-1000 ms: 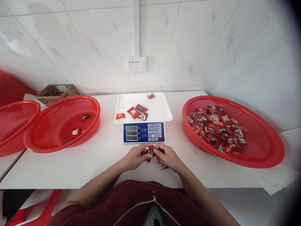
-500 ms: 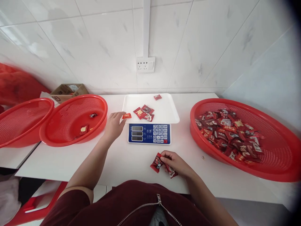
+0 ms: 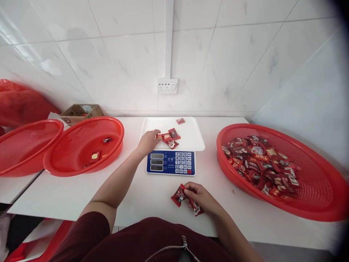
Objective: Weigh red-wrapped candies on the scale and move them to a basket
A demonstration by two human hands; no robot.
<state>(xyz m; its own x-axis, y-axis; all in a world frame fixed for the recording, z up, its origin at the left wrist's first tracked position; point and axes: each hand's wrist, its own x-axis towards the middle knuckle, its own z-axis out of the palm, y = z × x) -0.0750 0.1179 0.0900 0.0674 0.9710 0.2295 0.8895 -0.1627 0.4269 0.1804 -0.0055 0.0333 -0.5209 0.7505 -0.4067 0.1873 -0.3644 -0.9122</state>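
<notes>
My left hand [image 3: 148,142] reaches over the left side of the white scale tray [image 3: 191,140], fingers closed around a small red wrapped packet [image 3: 158,136] that they partly hide. Touching or just beside it is a little pile of red snack packets [image 3: 171,134]. Another small packet [image 3: 180,120] lies apart near the tray's back edge. In front of the tray is the scale's blue keypad and display panel [image 3: 171,162]. Nearer my body, my right hand [image 3: 200,196] grips two dark red snack packets [image 3: 179,195], one sticking out to the left and one below the fingers.
A large red basket [image 3: 321,167] on the right holds many wrapped packets. On the left stand a red basket [image 3: 81,138] with a few packets and another red basket [image 3: 29,134]. A cardboard box [image 3: 81,113] sits behind them. A socket [image 3: 167,86] is on the wall.
My left hand has moved right, from the tray's left edge to the pile, with the small red packet. My right hand keeps its two packets. The view has tilted up slightly.
</notes>
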